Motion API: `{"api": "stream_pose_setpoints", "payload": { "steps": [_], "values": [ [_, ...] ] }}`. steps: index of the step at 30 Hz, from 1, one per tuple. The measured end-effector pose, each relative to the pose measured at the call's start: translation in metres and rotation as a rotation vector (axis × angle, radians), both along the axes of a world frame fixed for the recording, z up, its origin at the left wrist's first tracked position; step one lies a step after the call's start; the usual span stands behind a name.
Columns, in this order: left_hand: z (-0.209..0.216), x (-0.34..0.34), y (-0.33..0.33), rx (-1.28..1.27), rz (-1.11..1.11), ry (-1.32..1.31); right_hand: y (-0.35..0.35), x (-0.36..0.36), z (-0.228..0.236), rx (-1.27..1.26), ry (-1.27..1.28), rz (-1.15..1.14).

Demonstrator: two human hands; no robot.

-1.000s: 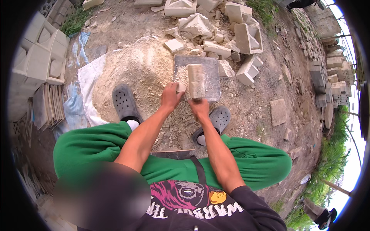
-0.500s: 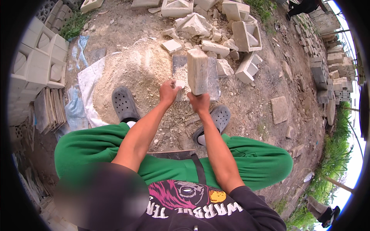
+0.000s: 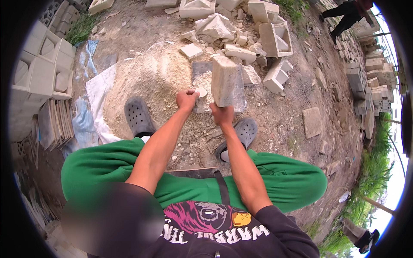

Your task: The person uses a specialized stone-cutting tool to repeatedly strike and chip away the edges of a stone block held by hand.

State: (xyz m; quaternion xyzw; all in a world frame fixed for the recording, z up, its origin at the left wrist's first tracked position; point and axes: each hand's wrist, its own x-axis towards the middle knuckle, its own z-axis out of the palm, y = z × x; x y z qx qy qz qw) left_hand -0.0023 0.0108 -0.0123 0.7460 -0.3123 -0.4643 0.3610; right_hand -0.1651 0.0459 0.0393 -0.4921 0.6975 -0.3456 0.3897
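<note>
My left hand [image 3: 186, 99] pinches a small pale stone chip [image 3: 201, 92] over the left part of a flat grey slab [image 3: 239, 81]. Crushed cream-coloured rubble [image 3: 202, 80] lies on that slab. My right hand [image 3: 223, 115] is closed round the near end of a thick, rectangular wooden mallet [image 3: 224, 81]. Its block-like head is raised above the slab and hides part of it. The grip itself is covered by my fingers.
A mound of crushed stone [image 3: 146, 81] spreads over a white sheet [image 3: 100, 103] at left. Broken blocks [image 3: 241, 53] are heaped beyond the slab. Pale hollow blocks [image 3: 43, 73] are stacked far left. Another person [image 3: 344, 17] is at the upper right.
The mallet head has shifted slightly right and tilted a little. The chip in my left hand shows more of its flat face. The other person has come further into view.
</note>
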Motion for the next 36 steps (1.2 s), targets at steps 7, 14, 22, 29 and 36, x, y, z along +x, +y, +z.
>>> {"api": "stream_pose_setpoints", "payload": {
  "steps": [7,14,22,29,36],
  "values": [
    [0.001,0.001,-0.005,0.078,0.005,-0.031,0.008,-0.009,-0.001,0.304,-0.081,-0.069],
    [0.002,-0.002,-0.006,0.065,0.014,0.038,-0.011,-0.004,0.006,-0.134,0.008,0.013],
    [-0.011,0.003,-0.010,0.083,0.015,0.109,0.010,-0.010,-0.011,0.283,-0.170,-0.076],
    [-0.009,0.006,-0.010,0.065,0.007,0.113,-0.011,0.006,0.011,-0.177,0.092,0.063],
    [-0.003,0.002,-0.013,0.042,0.039,0.231,0.010,-0.004,-0.035,0.255,0.007,-0.010]
  ]
}}
